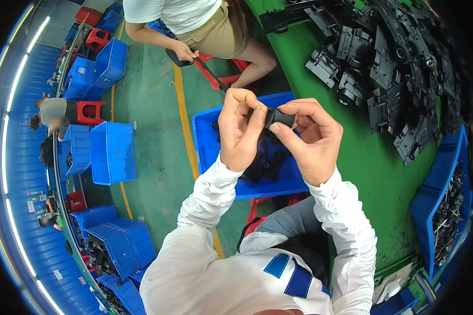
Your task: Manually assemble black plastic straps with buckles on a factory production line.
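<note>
Both hands are raised in front of me over a blue bin [199, 131], with a small black part between them. The part [285, 117] looks rounded and wheel-like, with a flat edge toward the left; its exact kind I cannot make out. My right hand [316, 137] pinches it between thumb and fingers. From the other side, my left hand [238, 132] presses thumb and forefinger together at the part's left edge. Fingers cover some of it. Below, several dark plastic pieces [265, 165] lie in the bin.
A green table [368, 194] on the right carries a heap of black moulded chassis-like parts [386, 65]. Another blue bin [428, 210] with dark rods stands at its right. Ahead, a person in beige shorts [210, 31] sits on a red stool. Blue crates [113, 152] line the left.
</note>
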Demonstrator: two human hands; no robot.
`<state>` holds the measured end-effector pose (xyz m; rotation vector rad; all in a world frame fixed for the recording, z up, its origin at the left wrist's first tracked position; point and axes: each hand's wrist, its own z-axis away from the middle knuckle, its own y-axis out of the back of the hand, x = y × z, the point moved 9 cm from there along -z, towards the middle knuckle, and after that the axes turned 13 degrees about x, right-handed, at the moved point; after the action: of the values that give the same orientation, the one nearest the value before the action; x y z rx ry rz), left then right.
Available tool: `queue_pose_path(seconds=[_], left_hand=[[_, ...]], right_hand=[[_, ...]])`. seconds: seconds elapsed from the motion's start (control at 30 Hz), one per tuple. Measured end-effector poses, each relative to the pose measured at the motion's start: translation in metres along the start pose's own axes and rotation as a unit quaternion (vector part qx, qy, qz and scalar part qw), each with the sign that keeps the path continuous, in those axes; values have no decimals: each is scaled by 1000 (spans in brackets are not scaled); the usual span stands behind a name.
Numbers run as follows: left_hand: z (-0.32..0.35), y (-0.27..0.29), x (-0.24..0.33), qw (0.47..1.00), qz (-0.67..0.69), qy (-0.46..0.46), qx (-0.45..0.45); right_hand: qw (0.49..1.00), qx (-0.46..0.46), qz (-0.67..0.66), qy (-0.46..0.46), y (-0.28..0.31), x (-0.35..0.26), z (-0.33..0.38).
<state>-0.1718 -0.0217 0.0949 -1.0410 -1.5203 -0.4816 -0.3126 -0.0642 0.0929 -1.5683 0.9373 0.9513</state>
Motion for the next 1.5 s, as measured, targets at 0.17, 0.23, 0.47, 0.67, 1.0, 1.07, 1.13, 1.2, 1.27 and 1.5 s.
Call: queue_pose_path(seconds=[0.17, 0.23, 0.47, 0.67, 1.0, 1.07, 1.13, 1.2, 1.27, 1.5], left_hand=[[3, -6, 7, 995, -36, -45, -85], [6, -11, 9, 993, -54, -44, -92], [4, -9, 7, 995, -79, 5, -57], [6, -5, 42, 976, -127, -174, -36], [20, 25, 66, 967, -164, -193, 0], [22, 38, 70, 970, -158, -182, 9], [23, 49, 79, 976, -120, -183, 18], [26, 63, 87, 975, -118, -186, 33], [32, 73, 103, 966, -118, -227, 35], [59, 85, 119, 982, -60, -163, 72]], right_hand=[[991, 43, 95, 83, 1, -19, 4], [982, 50, 136, 124, 2, -25, 5], [992, 40, 95, 72, 8, -13, -2], [999, 20, 24, -36, 10, 2, -6], [996, -21, 30, -78, -12, 43, -10], [995, -35, 51, -77, -19, 59, -15], [993, -51, 73, -75, -28, 77, -21], [996, -38, 59, -47, -36, 88, -30], [991, -72, 110, -37, -51, 96, -36], [918, -289, 238, 131, -129, 108, -30]])
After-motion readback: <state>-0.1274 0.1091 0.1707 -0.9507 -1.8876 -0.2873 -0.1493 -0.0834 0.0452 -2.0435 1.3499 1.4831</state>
